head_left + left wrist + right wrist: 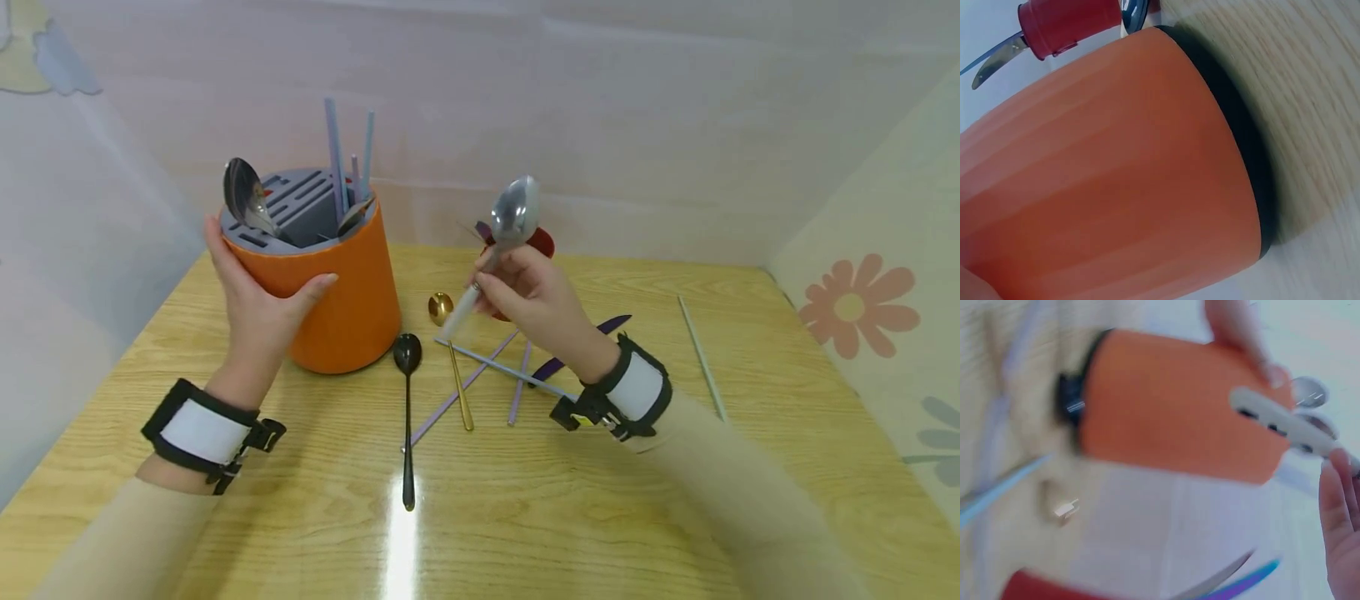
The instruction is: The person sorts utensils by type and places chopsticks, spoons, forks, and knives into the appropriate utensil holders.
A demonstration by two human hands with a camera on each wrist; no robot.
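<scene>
A silver spoon [514, 215] is pinched by its pale handle in the right hand [534, 298] above the desk [675, 500], while the orange holder [337, 292] is clasped by the left hand [258, 312]; next, the spoon likely needs aiming into a slot.

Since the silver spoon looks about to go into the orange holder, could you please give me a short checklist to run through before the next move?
1. Left hand steadies the orange holder: ok, palm and thumb wrap its side.
2. Right hand has a grip on the silver spoon: ok, fingers pinch the handle, bowl up.
3. Holder stands flat on the table: cannot tell; it looks slightly tipped in the head view.
4. Free slot in the grey insert: ok, several slots look empty.
5. Path over to the holder: ok, nothing between spoon and rim.
6. Loose cutlery clear of the arm: not ok, the black spoon and gold spoon lie below it.
</scene>
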